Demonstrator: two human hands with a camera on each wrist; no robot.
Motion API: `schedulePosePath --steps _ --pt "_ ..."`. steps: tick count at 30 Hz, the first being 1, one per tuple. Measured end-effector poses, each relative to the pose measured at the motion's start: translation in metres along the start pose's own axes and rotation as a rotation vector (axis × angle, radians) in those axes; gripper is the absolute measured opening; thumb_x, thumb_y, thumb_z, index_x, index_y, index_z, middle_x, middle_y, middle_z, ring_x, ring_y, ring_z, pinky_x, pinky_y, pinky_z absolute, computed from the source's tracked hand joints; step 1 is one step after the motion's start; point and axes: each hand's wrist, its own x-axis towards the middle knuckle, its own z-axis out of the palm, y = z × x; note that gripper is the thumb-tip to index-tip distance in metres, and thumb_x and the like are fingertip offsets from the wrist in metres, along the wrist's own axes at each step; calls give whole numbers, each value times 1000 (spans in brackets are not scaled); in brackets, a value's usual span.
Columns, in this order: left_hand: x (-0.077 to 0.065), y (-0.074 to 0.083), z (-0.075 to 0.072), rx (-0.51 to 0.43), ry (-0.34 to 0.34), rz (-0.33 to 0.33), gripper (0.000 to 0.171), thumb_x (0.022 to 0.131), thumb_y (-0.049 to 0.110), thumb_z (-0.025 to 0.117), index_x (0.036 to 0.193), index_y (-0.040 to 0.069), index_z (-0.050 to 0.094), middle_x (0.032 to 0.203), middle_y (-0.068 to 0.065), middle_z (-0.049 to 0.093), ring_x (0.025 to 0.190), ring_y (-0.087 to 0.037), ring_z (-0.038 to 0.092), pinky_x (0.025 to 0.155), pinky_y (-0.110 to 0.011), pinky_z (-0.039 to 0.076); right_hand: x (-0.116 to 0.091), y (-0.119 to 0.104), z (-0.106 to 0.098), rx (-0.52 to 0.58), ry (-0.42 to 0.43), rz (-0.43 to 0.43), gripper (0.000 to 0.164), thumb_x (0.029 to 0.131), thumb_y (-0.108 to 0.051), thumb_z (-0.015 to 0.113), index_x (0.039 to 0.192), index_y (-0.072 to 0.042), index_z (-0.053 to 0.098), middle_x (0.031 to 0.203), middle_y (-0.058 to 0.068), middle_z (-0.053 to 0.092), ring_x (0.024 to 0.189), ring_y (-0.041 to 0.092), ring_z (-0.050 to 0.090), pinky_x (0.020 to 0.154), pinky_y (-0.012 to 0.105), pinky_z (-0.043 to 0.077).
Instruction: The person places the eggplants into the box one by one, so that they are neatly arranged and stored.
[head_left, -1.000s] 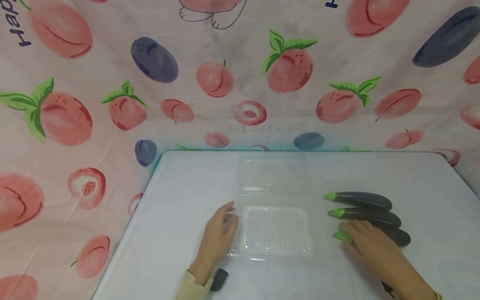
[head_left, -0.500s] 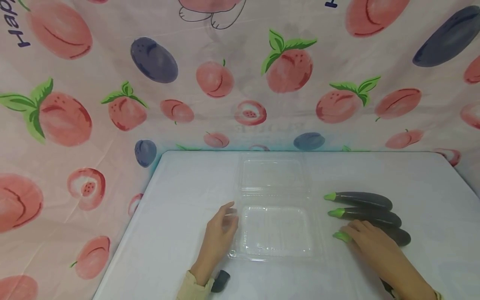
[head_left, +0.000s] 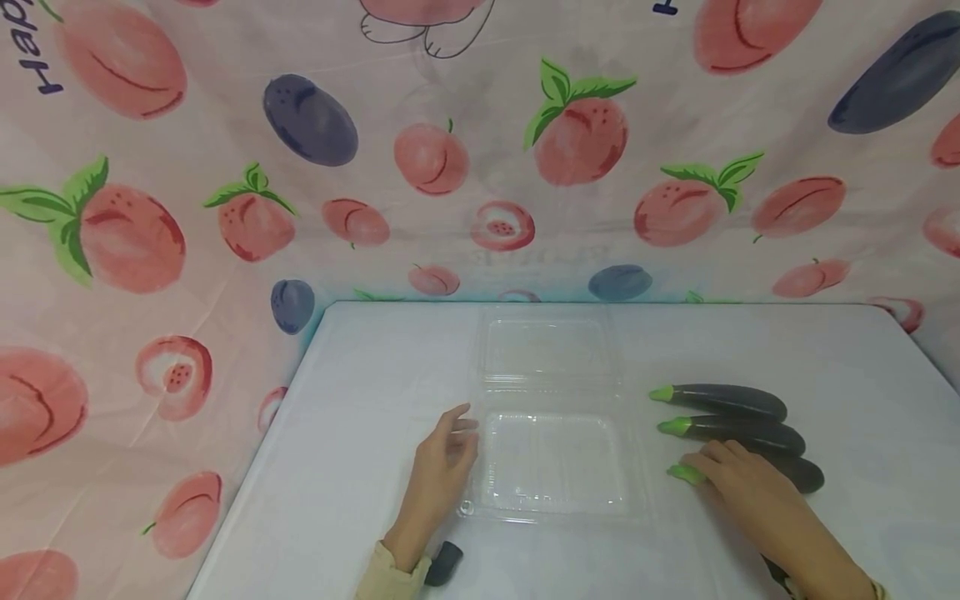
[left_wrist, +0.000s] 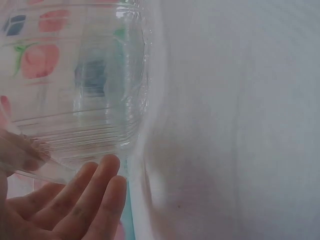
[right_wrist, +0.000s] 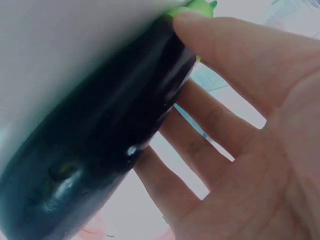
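A clear plastic clamshell container [head_left: 555, 518] lies unfolded on the table, its lid half [head_left: 551, 350] at the back. My left hand [head_left: 437, 471] is at its left edge. In the left wrist view the fingers [left_wrist: 97, 195] stretch out beside the rim, with the thumb across the plastic from them. My right hand [head_left: 750, 492] holds the nearest of three dark eggplants [head_left: 802, 473]. Its thumb presses near the green cap and the fingers lie along the other side of that eggplant [right_wrist: 100, 115]. The second eggplant [head_left: 742, 432] and the farthest one [head_left: 727, 400] lie just behind.
A white table [head_left: 375, 358] carries everything. Fruit-printed cloth [head_left: 450, 83] hangs behind it and to the left. A dark wrist-camera piece [head_left: 444, 564] shows beside the left sleeve [head_left: 390, 573].
Very little differs. The right fingers have drawn in slightly around the nearest eggplant; the left hand, container and eggplants keep their places.
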Motion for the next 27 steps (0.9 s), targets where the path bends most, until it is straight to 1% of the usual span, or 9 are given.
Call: schedulePosePath --steps 4,13,20,27 --pt "0 0 0 4 -2 -4 42 100 18 57 142 11 50 121 -5 68 108 -23 68 93 -39 58 1 0 -1 -3 -25 15 28 79 -6 79 105 -13 72 101 1 66 97 27 62 84 49 56" --pt "-2 2 -1 -2 4 -15 43 100 19 58 142 13 50 121 -3 68 107 -20 68 92 -37 58 3 -2 -5 -21 -52 21 30 79 -4 79 106 -14 72 101 1 65 96 25 61 83 48 56" --pt "-2 3 -1 6 1 -22 44 100 21 58 142 13 50 121 -2 68 108 -18 68 93 -35 58 4 -5 -11 -28 -51 23 33 78 -3 80 108 -13 71 103 2 66 97 26 62 84 48 57" --pt "-2 4 -1 10 7 -6 44 99 19 58 142 12 50 121 -3 68 107 -20 68 92 -36 58 7 -9 -18 -38 -37 14 36 77 -4 80 111 -12 72 107 4 66 101 27 62 82 48 57"
